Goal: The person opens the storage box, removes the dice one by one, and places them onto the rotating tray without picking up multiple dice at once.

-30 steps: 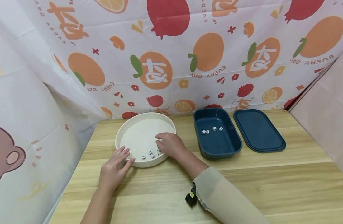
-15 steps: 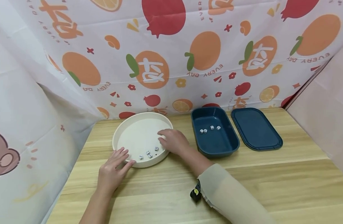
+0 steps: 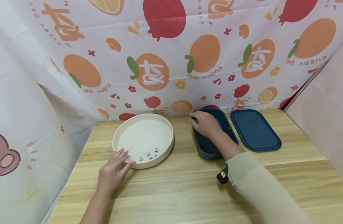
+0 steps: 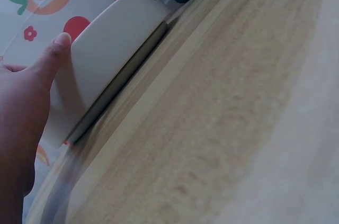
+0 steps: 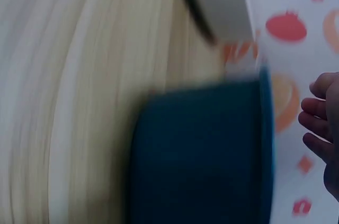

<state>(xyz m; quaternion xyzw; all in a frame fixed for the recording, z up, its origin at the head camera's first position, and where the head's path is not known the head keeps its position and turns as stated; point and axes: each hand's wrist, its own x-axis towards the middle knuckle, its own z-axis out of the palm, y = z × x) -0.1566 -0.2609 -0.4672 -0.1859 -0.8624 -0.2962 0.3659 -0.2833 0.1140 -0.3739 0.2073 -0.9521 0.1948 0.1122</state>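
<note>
In the head view, my left hand (image 3: 113, 168) rests at the near left rim of a round cream tray (image 3: 144, 130), its fingers over the edge and thumb against the outer wall. The left wrist view shows that thumb (image 4: 55, 52) on the cream wall. Several white dice (image 3: 148, 154) and a tiny dark dot lie near the tray's front. My right hand (image 3: 206, 124) hovers over the dark blue box (image 3: 216, 155), fingers bent with a gap between thumb and forefinger and nothing visible in it. Its fingers (image 5: 315, 123) show loosely bent in the right wrist view. The hand covers the box's inside.
A flat blue lid (image 3: 255, 130) lies to the right of the box on the wooden table (image 3: 171, 193). A fruit-print curtain (image 3: 177, 74) hangs right behind the table. The right sleeve (image 3: 258, 183) extends over the table's right side.
My right hand has left the tray and moved right, over the blue box, covering the several dice seen in it earlier. The left hand stays at the tray's rim.
</note>
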